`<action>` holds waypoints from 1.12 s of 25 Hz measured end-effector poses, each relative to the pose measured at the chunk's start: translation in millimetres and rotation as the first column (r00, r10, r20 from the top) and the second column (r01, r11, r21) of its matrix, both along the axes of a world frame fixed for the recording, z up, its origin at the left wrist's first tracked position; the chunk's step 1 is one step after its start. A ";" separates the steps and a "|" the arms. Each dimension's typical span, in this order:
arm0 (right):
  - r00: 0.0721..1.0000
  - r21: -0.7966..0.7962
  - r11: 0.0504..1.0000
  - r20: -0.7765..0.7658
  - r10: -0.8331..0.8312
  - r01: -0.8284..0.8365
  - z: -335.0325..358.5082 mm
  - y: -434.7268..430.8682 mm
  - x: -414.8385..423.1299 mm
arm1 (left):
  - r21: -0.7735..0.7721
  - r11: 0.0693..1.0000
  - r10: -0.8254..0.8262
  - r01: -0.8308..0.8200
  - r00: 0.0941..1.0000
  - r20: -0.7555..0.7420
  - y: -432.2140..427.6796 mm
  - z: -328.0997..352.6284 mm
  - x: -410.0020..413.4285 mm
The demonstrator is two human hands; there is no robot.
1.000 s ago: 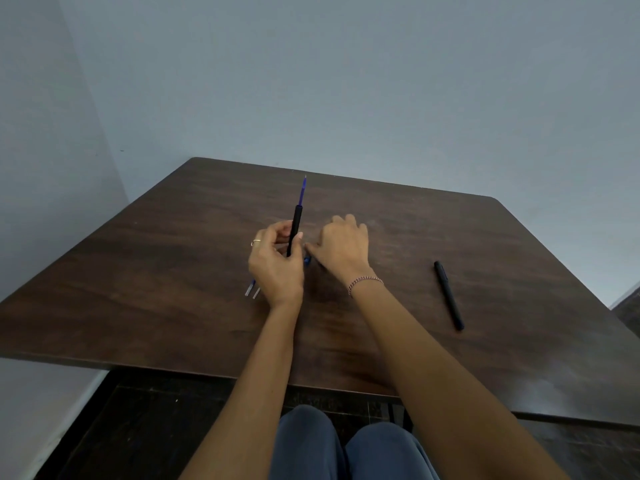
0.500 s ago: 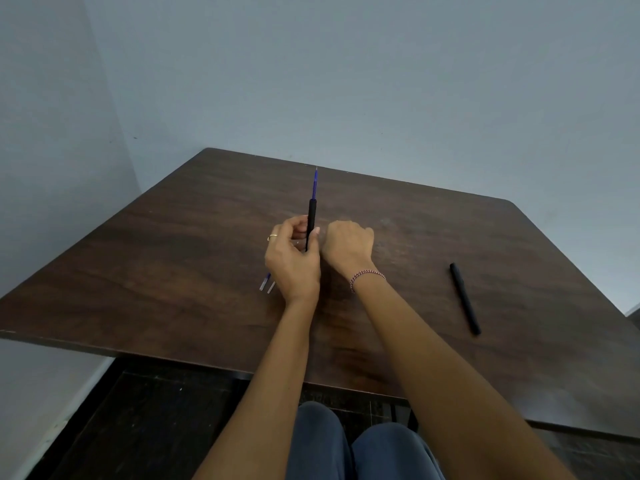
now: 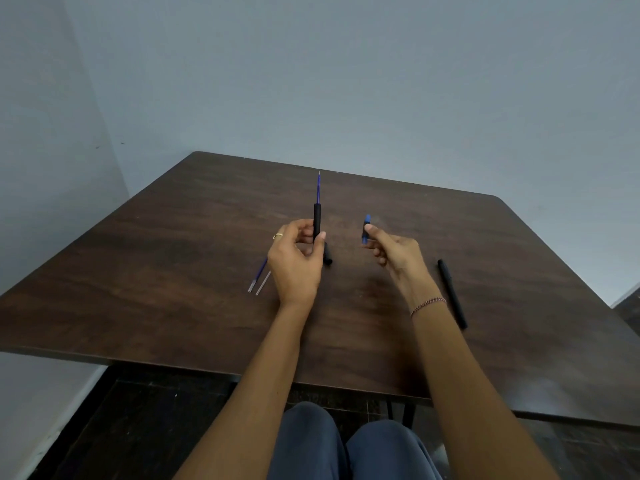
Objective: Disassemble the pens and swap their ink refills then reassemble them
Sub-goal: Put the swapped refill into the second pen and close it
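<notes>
The left hand [image 3: 294, 261] grips a black barrel [image 3: 317, 221] upright, with a blue refill [image 3: 318, 187] jutting toward 12 o'clock. At its 3 o'clock, apart, the right hand [image 3: 394, 258] pinches a small blue piece [image 3: 365, 230]. On the table [image 3: 156, 271], loose refills [image 3: 259, 281] lie at the left hand's 8 o'clock, their far ends hidden behind it. A black stub [image 3: 328, 257] peeks out at its 3 o'clock. A pen [image 3: 452, 292] lies at the right wrist's 3 o'clock.

The black barrel [image 3: 317, 220] and refills [image 3: 259, 280] are partly hidden by the left hand [image 3: 294, 263]; the blue piece [image 3: 366, 221] in the right hand [image 3: 398, 258] cannot be identified.
</notes>
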State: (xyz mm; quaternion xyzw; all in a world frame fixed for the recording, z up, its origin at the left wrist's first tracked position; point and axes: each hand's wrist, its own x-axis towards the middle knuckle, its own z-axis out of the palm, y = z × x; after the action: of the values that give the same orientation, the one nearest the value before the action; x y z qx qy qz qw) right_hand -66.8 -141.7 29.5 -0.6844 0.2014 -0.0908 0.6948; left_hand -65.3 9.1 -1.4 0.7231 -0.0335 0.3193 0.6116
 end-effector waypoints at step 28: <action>0.745 0.385 0.921 0.597 -0.298 0.060 -17.3 -23.5 -13.2 | 0.297 0.837 -0.412 0.460 0.886 -0.212 -13.8 -5.9 -2.9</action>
State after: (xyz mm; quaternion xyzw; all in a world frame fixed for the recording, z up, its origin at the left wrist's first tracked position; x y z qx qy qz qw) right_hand -80.1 -165.2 12.2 -0.4567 0.0285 -0.3512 0.8168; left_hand -68.2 -4.8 -7.3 0.8111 -0.2093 0.1094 0.5352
